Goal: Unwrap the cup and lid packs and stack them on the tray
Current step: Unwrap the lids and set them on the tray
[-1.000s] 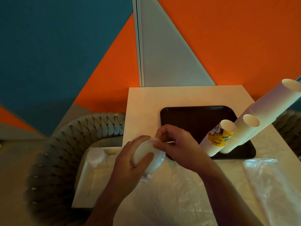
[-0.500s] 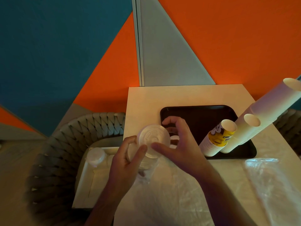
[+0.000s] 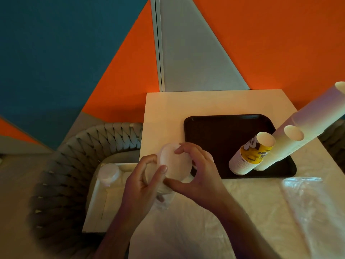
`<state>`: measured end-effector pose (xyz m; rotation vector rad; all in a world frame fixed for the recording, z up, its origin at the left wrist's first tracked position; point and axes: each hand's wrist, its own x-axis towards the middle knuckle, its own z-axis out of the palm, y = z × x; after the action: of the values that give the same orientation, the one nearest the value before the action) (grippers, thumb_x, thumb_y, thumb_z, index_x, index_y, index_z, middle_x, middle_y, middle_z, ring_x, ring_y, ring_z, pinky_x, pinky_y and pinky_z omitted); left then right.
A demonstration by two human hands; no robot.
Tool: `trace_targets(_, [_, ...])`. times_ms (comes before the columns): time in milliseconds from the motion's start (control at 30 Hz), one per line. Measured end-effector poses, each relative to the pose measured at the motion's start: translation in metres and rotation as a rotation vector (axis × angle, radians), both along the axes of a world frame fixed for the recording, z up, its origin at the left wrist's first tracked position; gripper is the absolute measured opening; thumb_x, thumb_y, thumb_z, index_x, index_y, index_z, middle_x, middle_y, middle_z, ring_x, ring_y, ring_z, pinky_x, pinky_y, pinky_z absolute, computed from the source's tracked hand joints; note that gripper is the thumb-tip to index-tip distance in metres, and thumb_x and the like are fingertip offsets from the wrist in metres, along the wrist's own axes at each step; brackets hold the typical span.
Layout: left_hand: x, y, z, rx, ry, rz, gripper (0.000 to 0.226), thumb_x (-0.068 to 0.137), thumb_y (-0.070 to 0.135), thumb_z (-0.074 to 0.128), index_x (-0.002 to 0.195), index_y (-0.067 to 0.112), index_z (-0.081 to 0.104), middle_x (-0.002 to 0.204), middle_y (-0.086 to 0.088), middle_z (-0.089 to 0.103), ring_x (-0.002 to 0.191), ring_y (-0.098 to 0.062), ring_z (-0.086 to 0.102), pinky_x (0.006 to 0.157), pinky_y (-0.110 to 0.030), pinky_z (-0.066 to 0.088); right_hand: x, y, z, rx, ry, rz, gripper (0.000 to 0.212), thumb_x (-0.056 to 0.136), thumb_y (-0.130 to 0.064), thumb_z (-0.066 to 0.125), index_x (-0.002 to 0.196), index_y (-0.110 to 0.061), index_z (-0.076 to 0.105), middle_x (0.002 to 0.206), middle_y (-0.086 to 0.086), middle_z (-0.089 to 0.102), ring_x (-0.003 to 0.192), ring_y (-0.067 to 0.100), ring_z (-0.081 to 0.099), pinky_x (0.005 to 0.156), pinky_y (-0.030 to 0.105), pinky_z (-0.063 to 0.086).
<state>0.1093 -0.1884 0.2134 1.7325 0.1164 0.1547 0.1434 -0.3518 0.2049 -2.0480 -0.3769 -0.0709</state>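
Both hands are up over the table's (image 3: pixel 186 107) left edge, working a stack of white lids (image 3: pixel 175 163). The left hand (image 3: pixel 141 186) is curled around the stack from below, thumb pressed against the face of the top lid, with crumpled clear wrap (image 3: pixel 162 200) hanging under its palm. The right hand (image 3: pixel 197 174) grips the top lid by its rim, fingers hooked over the far edge and thumb on the near edge.

Just beyond the hands sits the dark tray (image 3: pixel 220 131). On its right side stand three cup stacks, close together and appearing to lean in the wide view: a short one with yellow print (image 3: pixel 250 156), a plain white one (image 3: pixel 280 150) beside it, and a tall white one (image 3: pixel 317 113) reaching out past the tray's corner.

Loose plastic sheets (image 3: pixel 313 202) lie flat on the near part of the table. To the left, a woven chair (image 3: pixel 78 159) holds a white box (image 3: pixel 97 199) with another wrapped lid pack (image 3: pixel 108 173) in it.
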Motion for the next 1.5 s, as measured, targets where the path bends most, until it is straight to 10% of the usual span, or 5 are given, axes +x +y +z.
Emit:
trace_targets(267, [-0.001, 0.013, -0.012, 0.050, 0.060, 0.065, 0.031, 0.086, 0.022, 0.068, 0.113, 0.034, 0.059, 0.103, 0.035, 0.060, 0.091, -0.001, 0.067, 0.044, -0.024, 0.053, 0.062, -0.054, -0.064, -0.119, 0.140, -0.393, 0.062, 0.072, -0.033, 0.089, 0.123, -0.028, 0.054, 0.131, -0.010, 0.049, 0.121, 0.015, 0.047, 0.093, 0.034, 0.048])
trace_targets(1300, [0.001, 0.020, -0.027, 0.067, 0.131, 0.066, 0.044, 0.088, 0.012, 0.072, 0.118, 0.042, 0.058, 0.109, 0.029, 0.061, 0.097, -0.003, 0.065, 0.045, -0.027, 0.055, 0.086, -0.067, -0.131, -0.452, 0.324, -0.250, 0.070, 0.076, -0.046, 0.084, 0.136, -0.029, 0.052, 0.156, -0.002, 0.034, 0.141, 0.029, 0.029, 0.112, 0.053, 0.036])
trace_targets(1500, [0.003, 0.016, -0.026, 0.082, 0.090, 0.045, 0.042, 0.084, 0.033, 0.069, 0.124, 0.041, 0.060, 0.122, 0.022, 0.062, 0.108, -0.007, 0.064, 0.068, -0.042, 0.060, 0.079, -0.048, -0.065, -0.099, 0.171, -0.273, 0.032, 0.092, -0.029, 0.072, 0.124, -0.028, 0.063, 0.127, -0.012, 0.057, 0.117, 0.010, 0.055, 0.092, 0.025, 0.046])
